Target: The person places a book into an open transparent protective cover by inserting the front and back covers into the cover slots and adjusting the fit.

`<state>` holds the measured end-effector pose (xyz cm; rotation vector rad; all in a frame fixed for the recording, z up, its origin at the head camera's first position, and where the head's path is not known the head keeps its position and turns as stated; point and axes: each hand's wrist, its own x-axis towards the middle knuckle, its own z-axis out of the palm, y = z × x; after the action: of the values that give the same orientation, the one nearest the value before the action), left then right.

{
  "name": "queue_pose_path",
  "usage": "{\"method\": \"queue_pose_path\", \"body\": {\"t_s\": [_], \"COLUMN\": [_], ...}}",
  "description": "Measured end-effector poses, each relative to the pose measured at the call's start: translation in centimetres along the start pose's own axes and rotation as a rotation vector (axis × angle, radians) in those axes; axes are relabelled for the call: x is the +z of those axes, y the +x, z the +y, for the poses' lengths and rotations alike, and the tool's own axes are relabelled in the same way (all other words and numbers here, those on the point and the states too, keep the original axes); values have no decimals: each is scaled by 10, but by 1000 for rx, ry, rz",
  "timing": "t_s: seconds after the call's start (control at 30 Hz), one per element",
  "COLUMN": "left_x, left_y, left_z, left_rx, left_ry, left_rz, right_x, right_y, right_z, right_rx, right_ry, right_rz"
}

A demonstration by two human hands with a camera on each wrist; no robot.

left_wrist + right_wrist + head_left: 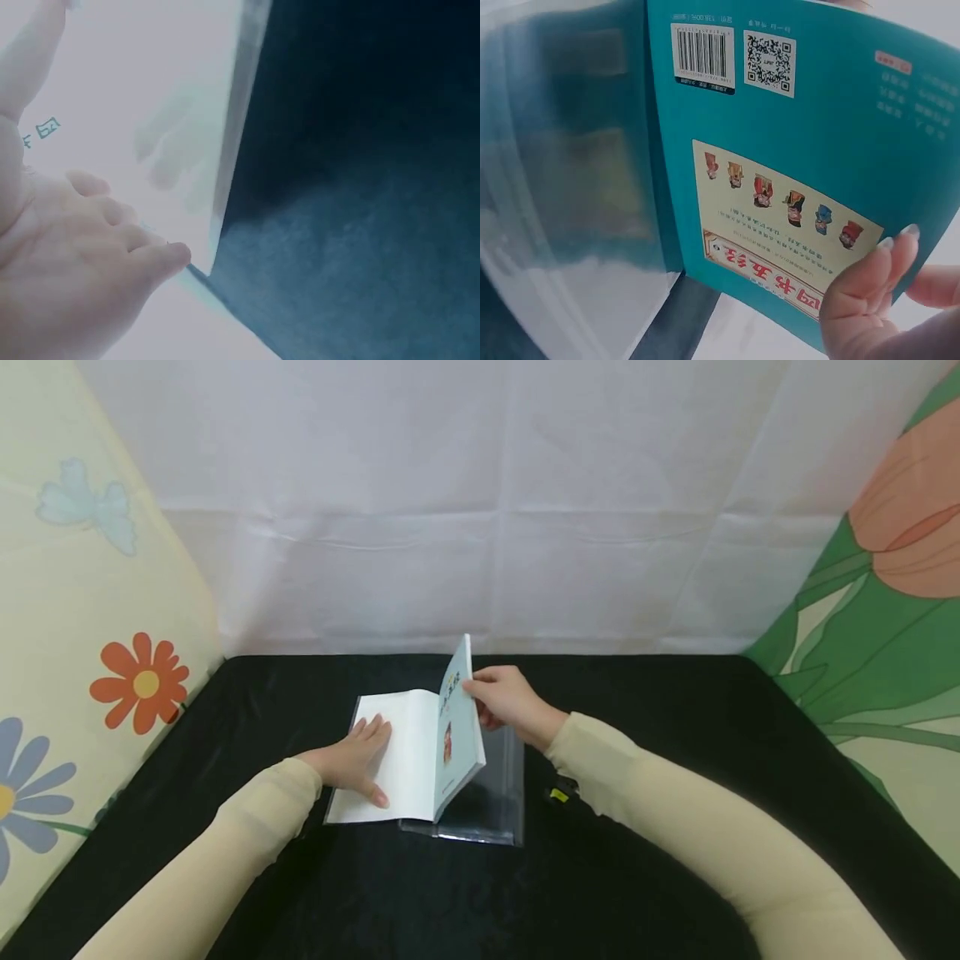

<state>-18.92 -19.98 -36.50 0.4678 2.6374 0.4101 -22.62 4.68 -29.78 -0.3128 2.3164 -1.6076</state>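
Your cream sleeves point(697, 818) lead to an open book point(459, 743) on the desk point(637, 902), long axis running away from you; left hand point(356, 760) flat on it, right hand point(513, 700) pinching its upraised half.

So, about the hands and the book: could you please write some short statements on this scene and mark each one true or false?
1. The right hand grips the raised part of the book. True.
2. The left hand is lifted away from the book. False: it rests on a white page.
3. A barcode and a QR code are printed on the back cover. True.
4. The back cover is mainly red. False: it is mainly teal.
5. The book lies over a black cloth. True.
6. The book is closed. False: it is open.
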Motion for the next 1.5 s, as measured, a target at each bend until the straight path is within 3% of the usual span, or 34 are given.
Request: {"method": "queue_pose_path", "body": {"t_s": [0.3, 0.57, 0.97, 1.1, 1.27, 1.5], "left_x": [-5, -12, -12, -14, -15, -15], "left_y": [-9, -15, -26, -28, -30, -31], "left_z": [6, 22, 41, 46, 56, 68], "left_rx": [39, 48, 113, 127, 150, 221], "left_ry": [-54, -146, -178, -254, -430, -652], "left_rz": [32, 81, 158, 210, 257, 229], "right_x": [13, 22, 28, 29, 30, 33], "right_y": [2, 6, 5, 4, 6, 8], "right_z": [-6, -8, -12, -12, -12, -10], "right_rx": [-35, -48, -41, -27, -8, 3], "right_ry": [12, 20, 30, 32, 45, 58], "right_rz": [-29, -34, -66, -67, -73, -75]}}
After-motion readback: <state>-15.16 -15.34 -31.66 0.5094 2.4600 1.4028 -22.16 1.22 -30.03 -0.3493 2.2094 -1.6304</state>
